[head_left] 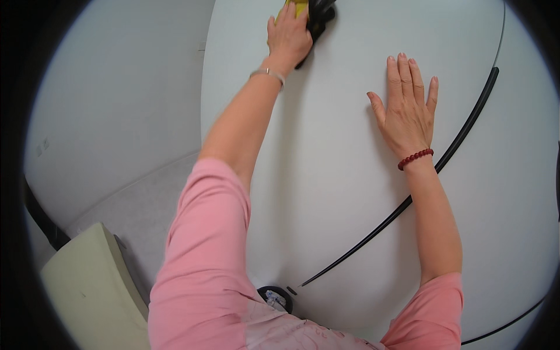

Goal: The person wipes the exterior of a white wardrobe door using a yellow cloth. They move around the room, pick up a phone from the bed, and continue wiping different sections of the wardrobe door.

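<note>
At the far edge of the view, my left hand (290,38) is closed round a yellow item (299,7), partly cut off by the frame. Black, glossy parts (319,20) lie against it on the right; their kind cannot be made out. My right hand (405,114) rests palm down on the white table (344,163), its fingers stretched and holding nothing. A long black tapered strip (466,125) runs diagonally across the tabletop, passing beneath my right forearm near the wrist. A thin line continues from its far end.
Close to my body, a round black-rimmed container or opening (288,296) shows pale crumpled matter inside. A pale green chair (87,286) stands at the lower left, beside a white wall (122,81) with sockets. Another dark line (507,324) curves along the lower right.
</note>
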Tool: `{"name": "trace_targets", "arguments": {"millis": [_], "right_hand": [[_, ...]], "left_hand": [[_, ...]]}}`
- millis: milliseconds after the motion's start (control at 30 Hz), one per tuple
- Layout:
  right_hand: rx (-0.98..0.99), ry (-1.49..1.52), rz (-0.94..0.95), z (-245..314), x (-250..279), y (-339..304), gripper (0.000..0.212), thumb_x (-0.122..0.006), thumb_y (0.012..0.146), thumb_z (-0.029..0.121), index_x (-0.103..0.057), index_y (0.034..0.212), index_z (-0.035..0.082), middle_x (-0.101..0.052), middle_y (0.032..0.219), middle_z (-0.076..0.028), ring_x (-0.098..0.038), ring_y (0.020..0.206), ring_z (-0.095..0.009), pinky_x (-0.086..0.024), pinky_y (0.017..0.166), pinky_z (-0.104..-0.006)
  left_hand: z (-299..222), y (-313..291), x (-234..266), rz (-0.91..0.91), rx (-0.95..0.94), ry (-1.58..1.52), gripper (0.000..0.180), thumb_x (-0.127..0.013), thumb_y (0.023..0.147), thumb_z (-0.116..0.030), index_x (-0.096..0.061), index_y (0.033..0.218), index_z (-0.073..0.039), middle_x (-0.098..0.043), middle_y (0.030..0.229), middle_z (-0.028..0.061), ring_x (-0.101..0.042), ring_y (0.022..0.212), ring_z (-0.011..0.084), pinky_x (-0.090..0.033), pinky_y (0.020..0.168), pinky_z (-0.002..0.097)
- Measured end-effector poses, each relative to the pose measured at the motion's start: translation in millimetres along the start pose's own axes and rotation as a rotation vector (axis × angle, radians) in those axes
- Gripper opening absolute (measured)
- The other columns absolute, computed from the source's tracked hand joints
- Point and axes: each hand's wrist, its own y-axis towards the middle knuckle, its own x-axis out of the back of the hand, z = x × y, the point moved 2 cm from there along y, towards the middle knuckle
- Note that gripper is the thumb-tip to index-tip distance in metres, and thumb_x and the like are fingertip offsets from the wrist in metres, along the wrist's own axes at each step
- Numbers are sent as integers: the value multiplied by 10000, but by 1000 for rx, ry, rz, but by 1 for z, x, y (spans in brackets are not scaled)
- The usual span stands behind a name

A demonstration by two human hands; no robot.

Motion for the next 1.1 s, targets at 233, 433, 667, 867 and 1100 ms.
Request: {"name": "trace_targets", "arguments": {"millis": [233,433,667,867,1100], "right_hand": [[-21,-152,78,-8,-2,-10,574,-476,927,375,-310,1438,172,-282,1498,-7,-224,1391,-155,-100,1147,-467],[20,-141,-6,0,10,8,498,-466,922,293,-370,1395,172,-307,1480,-17,-249,1376,-167,-125,1139,-475],[10,-209,26,-4,10,13,488,-454,932,310,-370,1400,201,-326,1473,13,-262,1369,-151,-133,1144,-461],[3,-207,-4,3,17,13,483,-462,927,299,-378,1395,209,-334,1469,19,-271,1364,-141,-155,1141,-461],[35,-118,-6,-2,23,9,475,-511,893,304,-440,1348,190,-362,1452,-6,-288,1360,-163,-157,1134,-478]], "left_hand": [[-94,-135,13,210,49,-356,726,-560,775,-579,-437,1366,-175,-185,1488,228,-75,1373,465,-89,1045,628],[-22,-38,2,78,213,-142,627,-450,881,-464,-312,1420,-175,-235,1500,127,-167,1374,375,-156,1049,613],[-7,-163,-7,142,294,-80,692,-459,861,-422,-317,1404,-17,-156,1506,214,-113,1384,409,-121,1071,577],[-27,-298,31,307,678,-231,700,-490,884,-407,-332,1329,109,-273,1410,286,-195,1315,466,-198,1065,520],[-121,-251,58,275,365,-281,544,-631,771,-366,-533,1080,71,-429,1227,274,-366,1169,411,-267,1017,491]]}}
